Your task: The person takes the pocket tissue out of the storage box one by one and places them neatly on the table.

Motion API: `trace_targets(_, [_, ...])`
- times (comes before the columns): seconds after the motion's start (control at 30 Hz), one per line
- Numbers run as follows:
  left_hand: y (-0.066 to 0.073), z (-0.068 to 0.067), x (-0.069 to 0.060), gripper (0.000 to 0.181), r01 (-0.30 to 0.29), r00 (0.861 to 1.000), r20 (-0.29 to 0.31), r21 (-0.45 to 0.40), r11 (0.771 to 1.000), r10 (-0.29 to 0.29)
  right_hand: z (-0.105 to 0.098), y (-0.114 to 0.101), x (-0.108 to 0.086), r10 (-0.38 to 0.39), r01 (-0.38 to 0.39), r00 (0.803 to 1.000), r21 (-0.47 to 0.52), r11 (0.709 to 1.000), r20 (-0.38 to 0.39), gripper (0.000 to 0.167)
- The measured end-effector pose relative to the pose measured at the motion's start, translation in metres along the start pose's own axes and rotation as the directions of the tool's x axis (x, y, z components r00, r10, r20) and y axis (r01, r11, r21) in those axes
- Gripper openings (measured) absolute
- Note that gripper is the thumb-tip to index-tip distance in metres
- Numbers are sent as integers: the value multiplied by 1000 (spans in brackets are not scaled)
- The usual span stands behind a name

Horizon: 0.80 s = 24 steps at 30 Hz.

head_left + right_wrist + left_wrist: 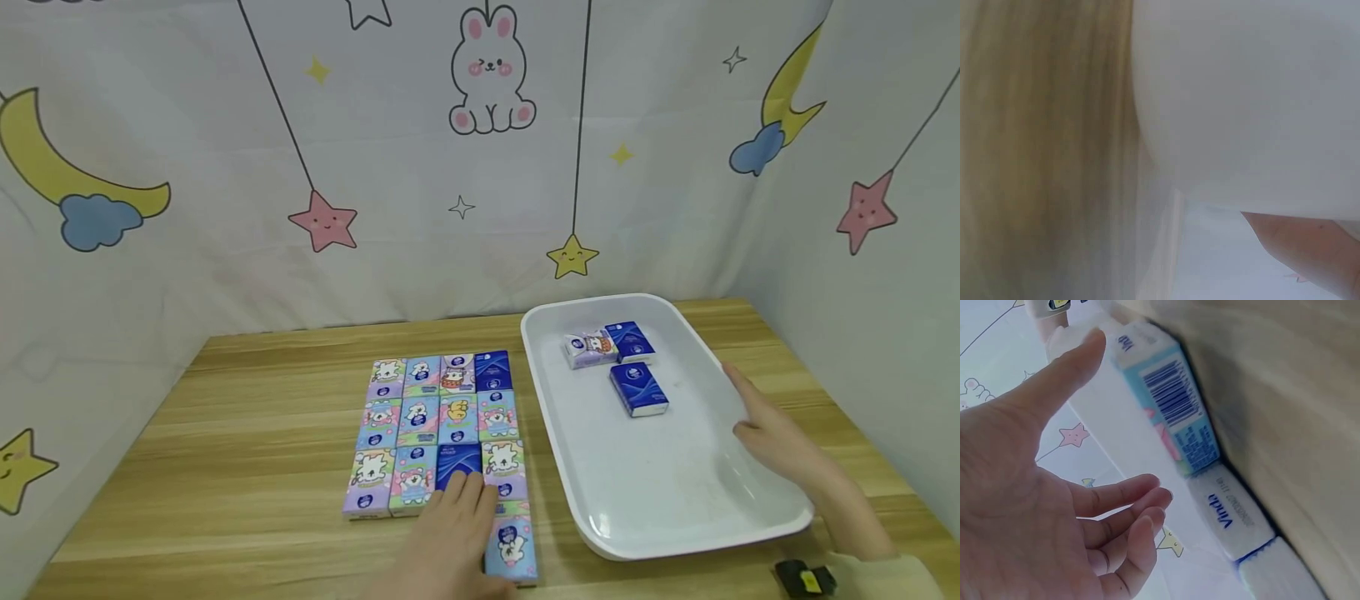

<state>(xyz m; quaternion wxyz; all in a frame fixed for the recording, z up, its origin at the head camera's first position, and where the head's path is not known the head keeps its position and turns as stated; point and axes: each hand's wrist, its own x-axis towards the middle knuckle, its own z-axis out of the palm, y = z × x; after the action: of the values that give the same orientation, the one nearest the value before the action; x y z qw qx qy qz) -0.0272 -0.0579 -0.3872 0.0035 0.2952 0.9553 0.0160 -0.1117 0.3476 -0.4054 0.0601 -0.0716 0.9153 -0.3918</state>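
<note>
Small tissue packs point(421, 421), printed with cartoon animals or plain dark blue, lie in a close-set block of rows on the table. My left hand point(453, 529) has its fingertips on a dark blue tissue pack point(458, 460) in the third row. In the left wrist view its thumb stands apart and its fingers are loosely bent beside the packs' white ends point(1229, 509). To the right is a white tray point(558, 442) with three tissue packs point(638, 389) in it. My right hand point(787, 446) holds the tray's right rim, thumb over the edge; some of its fingers are hidden.
Behind the wooden table point(247, 450) hangs a white cloth point(405, 150) printed with a rabbit, stars and moons. One more tissue pack point(512, 546) extends the block's right column toward the near edge. Bare wood lies left of the block.
</note>
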Motion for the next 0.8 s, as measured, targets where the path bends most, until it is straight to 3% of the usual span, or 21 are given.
trace_targets(0.1, [-1, -6, 3, 87, 8, 1000, -1, -18, 1000, -8, 0, 1, 0, -4, 4, 1000, -2, 1000, -4, 83])
trace_targets(0.27, [-3, -16, 10, 79, -9, 997, -72, 14, 1000, 10, 2, 2, 1, -11, 11, 1000, 2, 1000, -6, 83])
trace_targets(0.43, [-7, -27, 21, 73, -35, 988, -147, 54, 998, 43, 3, 1, 2, 12, -12, 1000, -12, 1000, -4, 83])
trace_targets(0.63, [-10, -38, 39, 65, -60, 974, -217, 39, 997, 67, 2, 0, 1, -4, 4, 1000, -1, 1000, -8, 84])
trace_targets(0.8, [-7, -46, 56, 69, -69, 978, -197, -1, 998, 68, 0, 1, 1, -29, 29, 999, 6, 1000, -17, 83])
